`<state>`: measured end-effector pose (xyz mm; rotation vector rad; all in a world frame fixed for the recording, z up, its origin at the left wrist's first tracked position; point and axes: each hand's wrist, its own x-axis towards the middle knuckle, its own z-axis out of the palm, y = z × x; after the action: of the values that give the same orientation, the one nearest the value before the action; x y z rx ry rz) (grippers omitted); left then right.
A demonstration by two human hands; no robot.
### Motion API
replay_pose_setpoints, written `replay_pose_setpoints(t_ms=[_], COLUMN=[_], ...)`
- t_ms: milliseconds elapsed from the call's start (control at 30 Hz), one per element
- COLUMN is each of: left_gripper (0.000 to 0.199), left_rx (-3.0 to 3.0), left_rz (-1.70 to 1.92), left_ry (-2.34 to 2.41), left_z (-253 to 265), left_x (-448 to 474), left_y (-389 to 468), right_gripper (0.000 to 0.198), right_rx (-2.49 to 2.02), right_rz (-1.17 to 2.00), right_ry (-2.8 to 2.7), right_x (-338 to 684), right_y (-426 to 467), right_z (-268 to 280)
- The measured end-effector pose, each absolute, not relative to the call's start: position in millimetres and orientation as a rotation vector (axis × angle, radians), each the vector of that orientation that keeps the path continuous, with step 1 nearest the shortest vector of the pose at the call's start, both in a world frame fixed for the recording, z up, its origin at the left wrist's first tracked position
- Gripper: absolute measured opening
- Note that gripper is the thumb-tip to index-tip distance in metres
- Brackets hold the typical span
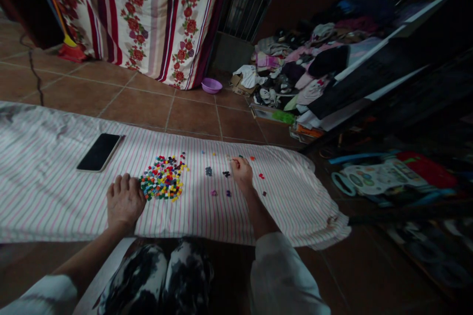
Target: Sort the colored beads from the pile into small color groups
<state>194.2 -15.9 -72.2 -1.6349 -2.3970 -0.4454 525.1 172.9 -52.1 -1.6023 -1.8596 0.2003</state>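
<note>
A heap of small coloured cubes [162, 178] lies on the striped cloth [195, 221]. At the heap's left edge my left hand [125, 199] rests palm down, its fingers laid out on the cloth, holding nothing visible. My right hand [243, 173] is over the small groups to the right, fingers pinched together; whatever they hold is too small to make out. Around it sit grey cubes [209, 171], black cubes [226, 174], pink cubes [213, 193], dark purple cubes [228, 193], red cubes [261, 175], an orange bit [252, 158] and a dark red bit [264, 193].
A black-screened phone [99, 152] lies left of the heap. Beyond the cloth are a tiled floor [148, 103], a purple bowl [212, 85], a floral curtain [151, 24] and a broom [70, 49]. Piled clothes [295, 59] fill the back right.
</note>
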Motion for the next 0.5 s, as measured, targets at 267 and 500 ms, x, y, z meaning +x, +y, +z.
replay_pose_setpoints(t_ms=[267,500], left_gripper=[0.032,0.033], left_rx=[-1.630,-1.625], left_rz=[-0.456,-0.408], left_ry=[-2.422,-2.423], left_z=[-71.3,-71.2], left_x=[195.0,195.1], left_y=[-15.3,-14.0], right_gripper=[0.027,0.025], right_rx=[-1.955,-1.979], right_rz=[0.073,0.024], right_ry=[-1.822,-1.839], right_x=[561.0,566.7], right_y=[201.3,218.6], right_z=[-58.0,-63.6])
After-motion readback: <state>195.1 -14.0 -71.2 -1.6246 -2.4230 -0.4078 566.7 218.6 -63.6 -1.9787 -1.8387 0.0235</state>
